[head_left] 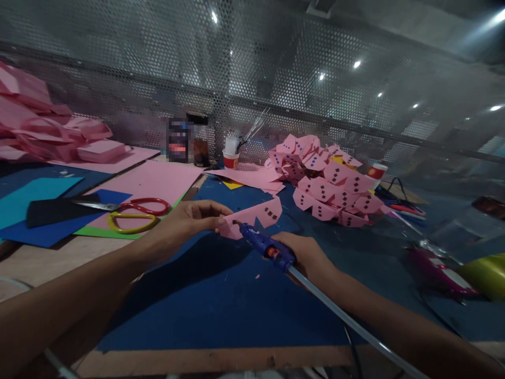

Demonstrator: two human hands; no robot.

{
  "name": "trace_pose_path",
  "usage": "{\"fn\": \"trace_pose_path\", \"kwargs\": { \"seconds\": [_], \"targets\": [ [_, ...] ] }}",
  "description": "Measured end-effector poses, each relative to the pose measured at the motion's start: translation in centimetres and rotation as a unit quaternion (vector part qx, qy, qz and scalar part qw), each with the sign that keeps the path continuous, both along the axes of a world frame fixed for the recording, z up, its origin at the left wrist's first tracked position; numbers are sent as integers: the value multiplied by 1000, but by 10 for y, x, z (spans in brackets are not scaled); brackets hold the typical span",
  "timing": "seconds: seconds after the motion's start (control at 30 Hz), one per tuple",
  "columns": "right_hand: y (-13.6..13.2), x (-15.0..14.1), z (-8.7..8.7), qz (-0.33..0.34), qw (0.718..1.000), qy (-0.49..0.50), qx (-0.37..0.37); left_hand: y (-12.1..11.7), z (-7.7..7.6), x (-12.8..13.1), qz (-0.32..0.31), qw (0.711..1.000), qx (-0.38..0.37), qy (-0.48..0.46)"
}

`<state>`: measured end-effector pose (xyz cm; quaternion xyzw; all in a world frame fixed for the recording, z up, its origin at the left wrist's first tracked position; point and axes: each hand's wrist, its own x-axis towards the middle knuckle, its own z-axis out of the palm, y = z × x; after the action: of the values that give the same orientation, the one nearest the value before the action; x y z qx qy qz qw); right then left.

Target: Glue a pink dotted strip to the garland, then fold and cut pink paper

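Note:
Between the thumb and fingers of my left hand point(199, 216) is the left end of a pink paper cutout point(258, 215) marked with small dark squares. My right hand point(305, 252) is wrapped round a blue hot glue gun point(268, 245), with a long clear glue stick point(339, 316) running out of its back. The gun's nozzle is at the left part of the cutout, near my left fingertips; whether it touches the paper I cannot tell. Both hands are above a dark blue sheet point(221, 316).
Scissors point(134, 215) with red and yellow handles lie on coloured paper at left. Several marked pink paper pieces point(335, 184) are heaped at back right. Pink paper point(47, 126) is piled far left. A paper cup point(231, 158) and a jar point(200, 142) stand behind; a magenta tool point(442, 271) lies right.

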<state>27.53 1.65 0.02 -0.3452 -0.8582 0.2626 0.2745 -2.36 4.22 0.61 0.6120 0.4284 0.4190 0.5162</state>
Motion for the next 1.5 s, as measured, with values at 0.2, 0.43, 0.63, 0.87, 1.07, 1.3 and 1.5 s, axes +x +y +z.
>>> {"fn": "trace_pose_path", "kwargs": {
  "seconds": [0.2, 0.43, 0.63, 0.87, 1.07, 1.3, 1.5],
  "targets": [
    [-1, -1, 2, 2, 1000, 9, -3, -2, 2, 2, 2, 1000, -8, 5],
    [-1, 0, -2, 26, 999, 13, 16, 0, -1, 1, 10, 1000, -2, 0],
    [-1, 1, -3, 35, 999, 5, 19, -1, 0, 1, 1, 1000, -3, -8],
    [-1, 0, -3, 10, 1000, 0, 3, 0, -1, 1, 7, 1000, -2, -4],
    [-1, 0, 1, 12, 1000, 0, 10, 1, -3, 0, 9, 1000, -2, -4],
    [2, 2, -4, 0, 1000, 12, 15, 1, -2, -1, 17, 1000, -1, -15],
    [2, 1, -6, 0, 1000, 21, 18, 0, 0, 1, 8, 1000, 3, -4]
  ]
}}
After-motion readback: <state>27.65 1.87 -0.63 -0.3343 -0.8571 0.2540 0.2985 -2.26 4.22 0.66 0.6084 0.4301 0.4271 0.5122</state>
